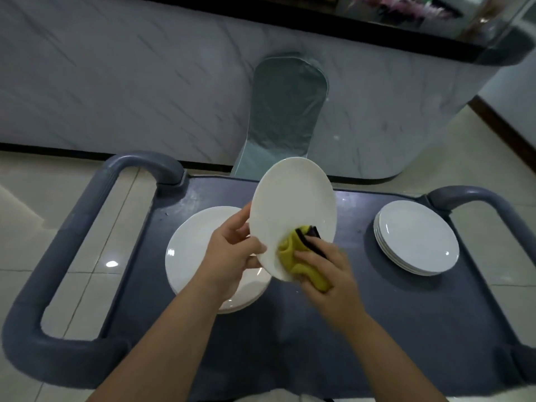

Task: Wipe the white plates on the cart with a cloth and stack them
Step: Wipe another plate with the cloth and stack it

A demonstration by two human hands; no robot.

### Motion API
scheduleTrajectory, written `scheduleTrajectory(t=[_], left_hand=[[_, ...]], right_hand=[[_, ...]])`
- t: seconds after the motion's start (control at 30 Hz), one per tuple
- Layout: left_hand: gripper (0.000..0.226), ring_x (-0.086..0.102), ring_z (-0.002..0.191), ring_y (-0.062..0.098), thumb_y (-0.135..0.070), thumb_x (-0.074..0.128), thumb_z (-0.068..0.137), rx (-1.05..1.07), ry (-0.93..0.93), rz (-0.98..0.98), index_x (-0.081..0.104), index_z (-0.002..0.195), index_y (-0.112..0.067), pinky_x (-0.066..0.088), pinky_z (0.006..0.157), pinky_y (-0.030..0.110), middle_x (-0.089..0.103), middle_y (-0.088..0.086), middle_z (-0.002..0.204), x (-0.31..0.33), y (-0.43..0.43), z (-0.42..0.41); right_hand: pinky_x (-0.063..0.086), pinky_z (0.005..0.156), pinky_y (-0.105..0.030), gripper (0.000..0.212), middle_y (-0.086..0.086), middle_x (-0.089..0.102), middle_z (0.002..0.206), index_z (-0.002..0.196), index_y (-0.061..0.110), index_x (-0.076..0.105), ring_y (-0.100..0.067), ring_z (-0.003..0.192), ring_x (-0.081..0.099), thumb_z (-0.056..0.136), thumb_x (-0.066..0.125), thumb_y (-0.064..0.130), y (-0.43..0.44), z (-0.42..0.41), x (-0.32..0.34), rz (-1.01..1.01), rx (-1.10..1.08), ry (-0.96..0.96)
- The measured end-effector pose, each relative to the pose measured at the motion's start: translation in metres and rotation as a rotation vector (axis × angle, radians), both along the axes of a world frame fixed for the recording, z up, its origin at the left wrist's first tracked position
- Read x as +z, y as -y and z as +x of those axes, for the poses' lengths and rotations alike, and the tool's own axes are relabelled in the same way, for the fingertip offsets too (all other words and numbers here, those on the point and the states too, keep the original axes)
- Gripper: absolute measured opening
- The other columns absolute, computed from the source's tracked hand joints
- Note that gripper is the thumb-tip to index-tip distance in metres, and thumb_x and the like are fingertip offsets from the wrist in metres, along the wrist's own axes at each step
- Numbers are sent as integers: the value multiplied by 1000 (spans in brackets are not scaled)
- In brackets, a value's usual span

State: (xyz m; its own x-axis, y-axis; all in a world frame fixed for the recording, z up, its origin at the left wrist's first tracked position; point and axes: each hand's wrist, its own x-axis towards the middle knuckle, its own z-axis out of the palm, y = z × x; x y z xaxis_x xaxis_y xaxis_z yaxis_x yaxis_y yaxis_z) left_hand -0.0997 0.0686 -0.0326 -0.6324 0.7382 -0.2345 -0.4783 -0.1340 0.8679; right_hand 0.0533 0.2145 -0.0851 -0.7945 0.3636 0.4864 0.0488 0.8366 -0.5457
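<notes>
Single head-worn view (wide-angle lens), pitched forward and down over the cart from its near long edge. Close range: both forearms enter at 6 o'clock; the marbled panel fills 12 o'clock.

The light is dim and cool, coming from overhead. Small white glints sit on a floor tile, the left plate stack and the right plate stack. Shadows on the cart are soft. The wide lens bows the left handle and the marble wall. Detail is soft and blurriest at top right.
</notes>
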Motion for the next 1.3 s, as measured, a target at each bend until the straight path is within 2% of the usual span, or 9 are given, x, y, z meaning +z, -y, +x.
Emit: scheduleTrajectory(t=[0.17, 0.4, 0.57, 0.63, 0.8, 0.9, 1.03, 1.13, 1.3], left_hand=[[66, 65, 86, 20, 15, 55, 76, -121, -88, -37, 61, 127, -27, 54, 64, 30, 71, 5, 103, 0, -11, 28], [72, 67, 90, 28, 12, 52, 69, -79, -52, 24, 58, 131, -23, 57, 69, 43, 70, 11, 108, 15, -14, 11], [67, 65, 86, 19, 10, 52, 70, -158, -80, -17, 61, 125, -27, 55, 68, 36, 71, 7, 104, 11, -18, 28], [66, 66, 82, 16, 13, 51, 72, -196, -72, -6, 62, 125, -25, 54, 60, 29, 72, 5, 99, 14, -23, 35], [63, 69, 88, 25, 18, 48, 79, -130, -97, -26, 62, 126, -23, 57, 62, 36, 71, 9, 104, 19, -18, 20], [54, 70, 86, 18, 12, 50, 88, -31, -150, -138, 63, 121, -29, 57, 62, 33, 73, 0, 100, 19, -12, 12], [27, 67, 86, 2, -20, 51, 99, 50, -358, -199, 64, 119, -34, 56, 66, 24, 72, -16, 100, 25, -14, 9], [20, 59, 84, -8, -35, 47, 100, 102, -635, -323, 66, 106, -39, 43, 66, 16, 67, -25, 92, 31, -25, 8], [20, 55, 68, 6, -38, 49, 97, 22, -1129, -452, 59, 83, -30, 38, 56, 22, 59, -10, 68, 34, -42, 22]], right_hand=[[36, 106, -43, 42, 5, 48, 135, 119, 19, 67, -8, 120, 44, 82, 57, 35, -56, -21, 30, -134, -406, -121], [35, 107, -35, 39, 26, 35, 145, 122, 33, 58, -14, 127, 43, 83, 62, 26, 6, 10, 9, 27, -10, -66], [30, 105, -20, 39, 14, 44, 137, 119, 18, 67, -19, 119, 49, 83, 58, 29, -59, 5, 22, -35, -378, -121], [30, 107, -25, 41, 12, 43, 134, 123, 19, 65, -13, 122, 43, 84, 57, 31, -50, -20, 44, -87, -439, -157], [34, 108, -40, 37, 13, 42, 144, 124, 30, 59, -15, 129, 42, 87, 60, 31, -6, 7, 19, 20, 22, -6], [40, 99, -46, 37, 21, 41, 145, 123, 34, 60, -14, 126, 48, 87, 61, 25, -28, 50, -6, 47, 55, 126], [41, 101, -48, 33, 11, 48, 143, 128, 28, 60, -22, 127, 48, 95, 57, 33, -66, 70, 27, 117, 81, 173], [38, 107, -37, 32, 5, 49, 143, 127, 22, 60, -23, 131, 47, 99, 53, 34, -78, 67, 81, 156, 192, 111], [40, 104, -28, 35, -1, 53, 138, 122, 15, 66, -21, 127, 51, 92, 62, 32, -78, 46, 137, 46, 223, 46]])
